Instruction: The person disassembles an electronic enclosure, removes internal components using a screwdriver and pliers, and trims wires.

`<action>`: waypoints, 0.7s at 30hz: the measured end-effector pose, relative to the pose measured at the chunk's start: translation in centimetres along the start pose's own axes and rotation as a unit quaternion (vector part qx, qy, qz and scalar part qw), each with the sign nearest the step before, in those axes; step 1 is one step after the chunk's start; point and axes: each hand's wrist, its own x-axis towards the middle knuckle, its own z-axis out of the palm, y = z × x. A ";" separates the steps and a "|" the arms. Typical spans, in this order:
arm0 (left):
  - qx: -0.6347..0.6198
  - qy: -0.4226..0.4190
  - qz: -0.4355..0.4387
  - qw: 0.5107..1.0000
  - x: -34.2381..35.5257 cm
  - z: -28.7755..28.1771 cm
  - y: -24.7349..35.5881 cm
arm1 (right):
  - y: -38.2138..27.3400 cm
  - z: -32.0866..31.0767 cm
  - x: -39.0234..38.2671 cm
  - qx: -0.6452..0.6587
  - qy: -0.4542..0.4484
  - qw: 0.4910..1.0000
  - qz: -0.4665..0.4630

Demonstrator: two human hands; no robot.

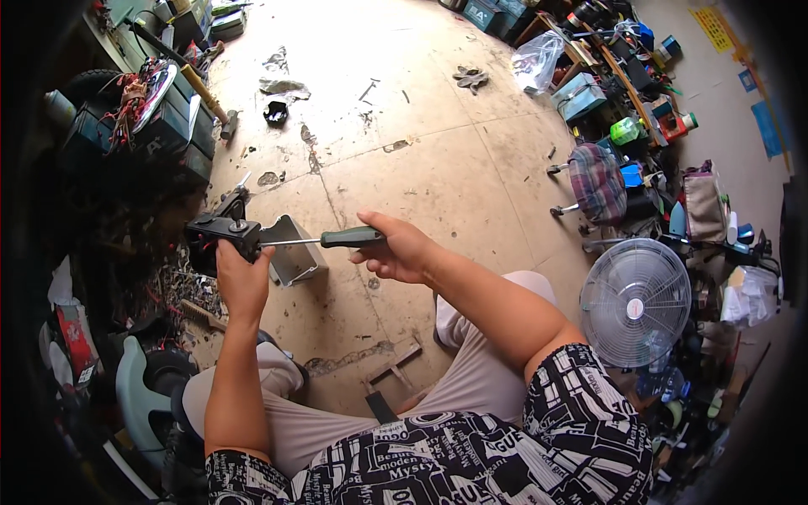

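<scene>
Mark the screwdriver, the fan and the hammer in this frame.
Screwdriver (343, 238): head view, on its dark green handle.
Fan (635, 308): head view, on the hub of its round grille.
Hammer (204, 90): head view, on its yellowish handle.

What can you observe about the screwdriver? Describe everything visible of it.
The screwdriver has a dark green handle, seemingly plastic, and a thin, straight, silvery shaft that looks metal. It lies nearly level across the picture, shaft pointing left. The right hand has the handle's rear in its grip. The shaft passes above a grey box and reaches toward a black part by the left hand; whether the tip touches it is unclear.
</scene>
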 end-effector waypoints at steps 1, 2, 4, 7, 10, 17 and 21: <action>0.008 -0.005 -0.014 1.000 0.1 -0.1 -0.1 | 0.1 0.1 0.1 0.000 -0.001 1.000 0.001; 0.009 -0.005 -0.015 1.000 0.3 -0.2 -0.3 | 0.3 0.2 0.1 -0.034 -0.002 0.999 -0.013; 0.013 0.006 0.000 1.000 0.4 -0.2 -0.7 | 0.6 0.4 0.2 -0.067 -0.004 0.997 -0.025; -0.012 0.009 0.010 1.000 0.4 -0.2 -0.6 | 0.7 0.9 0.2 -0.119 0.034 0.979 -0.163; -0.003 0.004 0.000 1.000 0.1 0.2 -0.5 | 0.2 0.4 0.1 -0.061 0.037 0.993 -0.096; -0.013 -0.007 0.003 1.000 0.3 0.4 -1.0 | 0.6 -0.2 0.5 -0.146 0.015 0.984 -0.104; -0.007 -0.009 0.012 1.000 0.2 0.4 -0.9 | 0.6 -0.1 0.6 -0.182 0.026 0.959 -0.217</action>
